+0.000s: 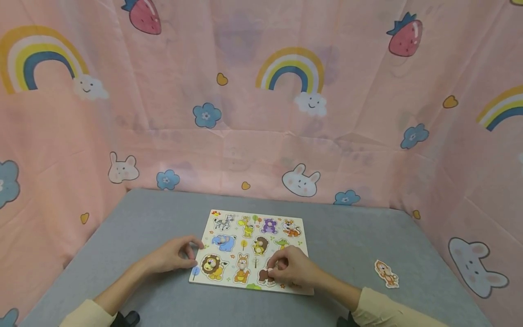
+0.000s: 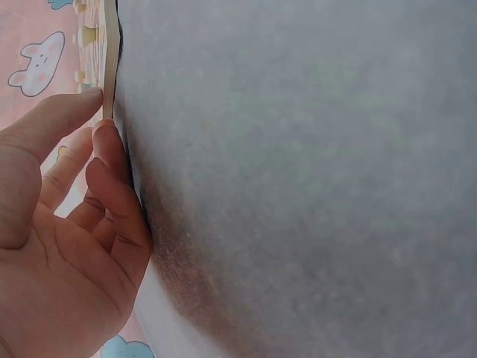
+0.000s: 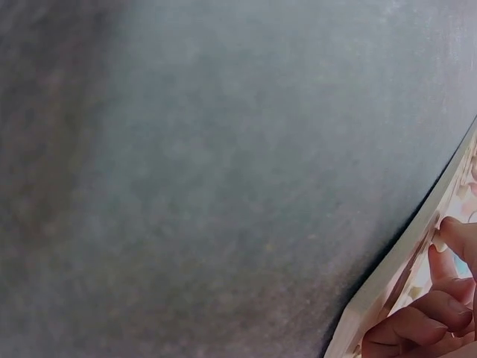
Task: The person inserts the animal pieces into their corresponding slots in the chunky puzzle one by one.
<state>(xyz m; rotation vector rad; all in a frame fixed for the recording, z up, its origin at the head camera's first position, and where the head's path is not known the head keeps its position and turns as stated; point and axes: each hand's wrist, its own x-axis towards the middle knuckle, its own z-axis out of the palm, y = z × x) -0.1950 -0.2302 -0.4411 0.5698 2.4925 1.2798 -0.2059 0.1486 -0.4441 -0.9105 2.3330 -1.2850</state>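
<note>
A wooden animal puzzle board lies flat on the grey table. My left hand is at its left edge; in the left wrist view the thumb and a fingertip touch the board's side, the other fingers loosely bent. Over the board's front right part, my right hand pinches the small knob of a brown animal puzzle piece. The hand covers part of that piece, so whether it is fully seated I cannot tell. Lion, kangaroo, elephant and hedgehog pictures show nearby.
A loose orange-brown animal piece lies on the grey tabletop, right of the board. A pink patterned cloth hangs behind the table and along both sides.
</note>
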